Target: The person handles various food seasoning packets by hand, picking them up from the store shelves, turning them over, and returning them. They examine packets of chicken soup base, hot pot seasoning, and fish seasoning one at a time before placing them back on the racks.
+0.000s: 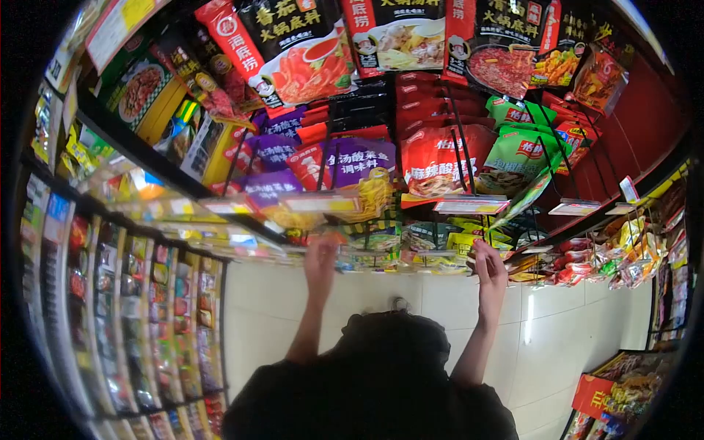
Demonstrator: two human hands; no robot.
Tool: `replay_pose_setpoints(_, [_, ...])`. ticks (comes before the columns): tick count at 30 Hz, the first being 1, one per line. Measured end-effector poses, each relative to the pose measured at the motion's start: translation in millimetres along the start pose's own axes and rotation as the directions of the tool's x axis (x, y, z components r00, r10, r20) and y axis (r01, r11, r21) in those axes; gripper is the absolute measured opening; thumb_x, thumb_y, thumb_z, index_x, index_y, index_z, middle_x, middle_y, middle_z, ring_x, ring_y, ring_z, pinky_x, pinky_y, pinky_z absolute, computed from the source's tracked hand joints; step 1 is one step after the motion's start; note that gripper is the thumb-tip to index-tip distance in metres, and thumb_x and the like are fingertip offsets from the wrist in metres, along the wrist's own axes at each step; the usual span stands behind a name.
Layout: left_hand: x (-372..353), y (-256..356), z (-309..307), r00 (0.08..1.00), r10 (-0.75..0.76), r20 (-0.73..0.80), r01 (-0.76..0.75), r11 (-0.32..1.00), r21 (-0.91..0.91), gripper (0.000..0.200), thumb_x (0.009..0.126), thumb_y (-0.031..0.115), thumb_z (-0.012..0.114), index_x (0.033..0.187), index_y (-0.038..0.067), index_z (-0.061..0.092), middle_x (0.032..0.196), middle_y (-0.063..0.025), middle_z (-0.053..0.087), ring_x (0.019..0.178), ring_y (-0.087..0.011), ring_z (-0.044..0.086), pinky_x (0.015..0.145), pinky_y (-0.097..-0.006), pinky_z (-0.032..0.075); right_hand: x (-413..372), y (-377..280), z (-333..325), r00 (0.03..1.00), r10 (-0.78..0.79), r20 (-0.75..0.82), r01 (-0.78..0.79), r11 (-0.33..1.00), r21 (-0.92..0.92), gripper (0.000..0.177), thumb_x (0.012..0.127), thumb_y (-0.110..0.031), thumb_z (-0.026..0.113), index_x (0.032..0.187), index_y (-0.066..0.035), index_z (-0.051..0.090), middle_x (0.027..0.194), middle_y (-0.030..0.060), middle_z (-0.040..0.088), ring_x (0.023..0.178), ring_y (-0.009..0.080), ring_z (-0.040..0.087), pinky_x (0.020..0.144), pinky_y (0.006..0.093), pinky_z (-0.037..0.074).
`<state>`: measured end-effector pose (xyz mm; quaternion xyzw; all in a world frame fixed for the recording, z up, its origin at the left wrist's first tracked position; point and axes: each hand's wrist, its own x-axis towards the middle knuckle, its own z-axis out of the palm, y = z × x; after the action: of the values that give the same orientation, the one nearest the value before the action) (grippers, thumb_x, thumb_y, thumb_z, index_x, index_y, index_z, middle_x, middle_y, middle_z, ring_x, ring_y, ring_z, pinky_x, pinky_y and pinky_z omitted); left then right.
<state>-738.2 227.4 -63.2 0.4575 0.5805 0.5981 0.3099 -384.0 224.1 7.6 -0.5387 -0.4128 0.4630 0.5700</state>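
Note:
My right hand (490,265) is raised to the front of the shelf, its fingers pinched together at the lower corner of a green seasoning packet (526,196). That packet tilts outward and shows nearly edge-on, below the upright green packets (519,152) in the rack. Smeared by motion, my left hand (321,253) is lifted beneath the purple seasoning packets (275,187) at the shelf's front edge. Its fingertips overlap blurred, colourful packs, and I cannot tell whether it holds anything. Red seasoning packets (440,158) stand between the purple and green ones.
Large hotpot base pouches (308,59) hang above, close to the camera. Black wire dividers and price tags (473,205) line the shelf edge. Lower racks hold yellow packets (469,242). More stocked shelves (139,315) run along the left, and a display bin (623,389) stands on the tiled floor at lower right.

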Motion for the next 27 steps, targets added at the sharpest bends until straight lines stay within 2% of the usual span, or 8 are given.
replay_pose_setpoints(3, [8.1,9.6,-29.9,0.996,0.027,0.085,-0.024,0.999,-0.034,0.017,0.099,0.018,0.062,0.110,0.006,0.064,0.099,0.0007,0.063,0.089,-0.0078,0.056,0.072,-0.0247,0.049,8.1,-13.5,18.7,0.993,-0.068,0.093,0.075,0.995,-0.073,0.023,0.102,-0.017,0.061,0.117,-0.001,0.067,0.114,0.0066,0.068,0.107,0.0141,0.062,0.089,0.0293,0.052])
replay_pose_setpoints(6, [-8.7,11.3,-37.5,0.984,-0.077,0.158,0.042,0.975,0.217,0.015,0.096,0.014,0.060,0.108,0.007,0.065,0.091,-0.0024,0.067,0.079,-0.0096,0.061,0.067,-0.0271,0.050,6.4,-52.0,20.5,0.923,-0.131,0.362,0.202,0.966,-0.164,0.017,0.099,-0.014,0.063,0.105,-0.001,0.071,0.101,0.0057,0.070,0.090,0.0136,0.064,0.080,0.0292,0.051])
replay_pose_setpoints(9, [-39.2,-20.5,-39.4,0.944,-0.163,0.287,0.073,0.952,0.298,0.019,0.091,0.004,0.061,0.109,0.007,0.067,0.096,-0.0053,0.071,0.085,-0.0150,0.068,0.074,-0.0299,0.054,11.9,-125.7,-9.1,0.686,-0.489,0.539,0.674,0.705,-0.219,0.015,0.098,-0.011,0.062,0.104,0.000,0.070,0.094,0.0058,0.070,0.082,0.0167,0.065,0.078,0.0307,0.051])
replay_pose_setpoints(11, [-58.6,-20.7,-26.5,0.927,-0.182,0.329,0.099,0.963,0.252,0.015,0.089,0.003,0.061,0.102,0.007,0.068,0.093,-0.0058,0.071,0.079,-0.0173,0.068,0.072,-0.0310,0.056,12.3,-179.5,6.1,0.752,-0.652,0.099,0.648,0.702,-0.296,0.015,0.098,-0.009,0.061,0.101,0.002,0.070,0.095,0.0068,0.070,0.088,0.0188,0.065,0.080,0.0328,0.050])
replay_pose_setpoints(12, [-65.4,-17.7,-19.9,0.917,-0.186,0.353,0.102,0.965,0.242,0.014,0.089,0.002,0.061,0.101,0.007,0.068,0.092,-0.0061,0.071,0.078,-0.0176,0.068,0.072,-0.0312,0.056,35.7,-202.7,3.8,0.649,-0.760,0.033,0.698,0.578,-0.423,0.017,0.099,-0.010,0.060,0.104,0.003,0.068,0.101,0.0094,0.069,0.095,0.0192,0.064,0.085,0.0334,0.050])
replay_pose_setpoints(15, [-78.2,-16.1,-9.6,0.877,-0.165,0.451,0.058,0.969,0.241,0.010,0.092,0.007,0.061,0.099,0.005,0.068,0.095,-0.0089,0.071,0.084,-0.0213,0.070,0.074,-0.0333,0.056,106.8,-259.7,23.4,0.627,-0.779,0.019,0.704,0.556,-0.443,0.034,0.100,-0.019,0.062,0.129,0.000,0.060,0.121,0.0138,0.065,0.111,0.0217,0.062,0.096,0.0328,0.047])
replay_pose_setpoints(19, [-80.7,3.1,-12.7,0.816,-0.180,0.550,0.040,0.965,0.258,0.015,0.095,0.017,0.062,0.101,0.004,0.067,0.100,-0.0122,0.070,0.090,-0.0257,0.069,0.076,-0.0349,0.055,163.5,-276.7,50.3,0.814,-0.572,0.103,0.559,0.723,-0.407,0.065,0.095,-0.036,0.070,0.145,-0.003,0.044,0.124,0.0164,0.064,0.111,0.0215,0.063,0.094,0.0306,0.048])
replay_pose_setpoints(27, [-86.2,-0.4,-32.0,0.817,-0.147,0.557,0.049,0.981,0.186,0.021,0.097,0.021,0.064,0.101,0.001,0.067,0.095,-0.0110,0.069,0.084,-0.0197,0.067,0.077,-0.0329,0.053,212.6,-269.5,61.7,0.898,-0.437,0.057,0.435,0.859,-0.269,0.050,0.094,-0.039,0.072,0.123,-0.001,0.057,0.093,0.0040,0.064,0.076,0.0093,0.059,0.070,0.0267,0.047])
